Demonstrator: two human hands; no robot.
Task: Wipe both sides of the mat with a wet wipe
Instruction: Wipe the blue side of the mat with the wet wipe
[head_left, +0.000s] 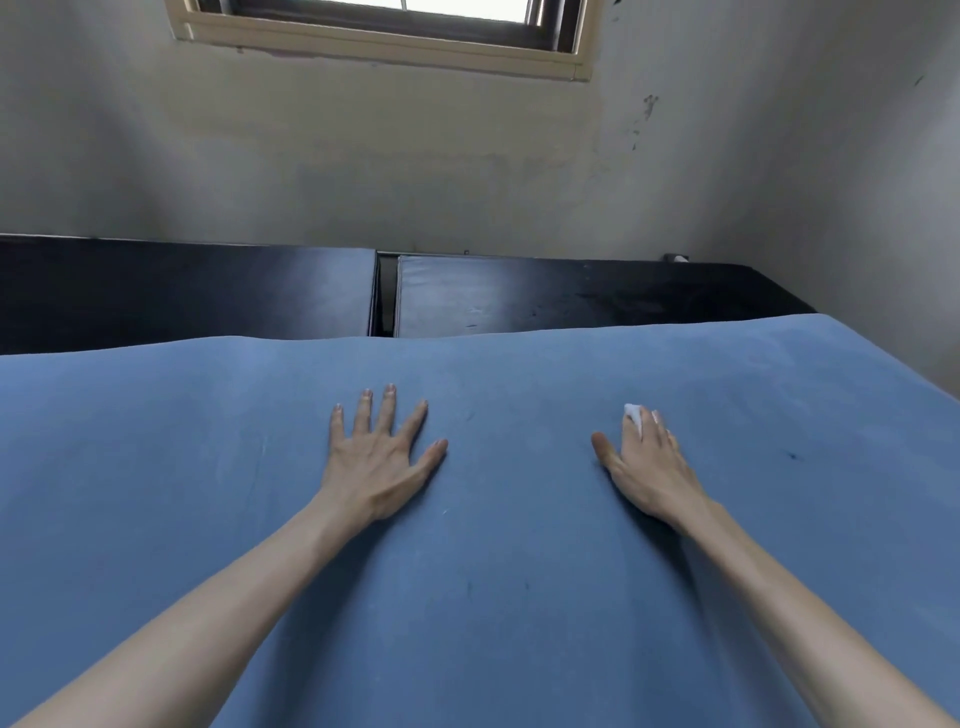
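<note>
A large blue mat (509, 545) fills the lower half of the head view, lying flat with its far edge slightly wavy. My left hand (382, 457) rests palm down on it near the middle, fingers spread and straight. My right hand (647, 465) lies on the mat further right, fingers stretched forward over a small white wet wipe (632, 414). Only a corner of the wipe shows, poking out between and ahead of the fingers; the rest is hidden under the hand.
Beyond the mat's far edge lie two dark padded mats (182, 293) (571, 296) with a narrow gap between them. A stained grey wall (467, 171) rises behind, with a window frame (384, 41) at the top. Another wall closes the right side.
</note>
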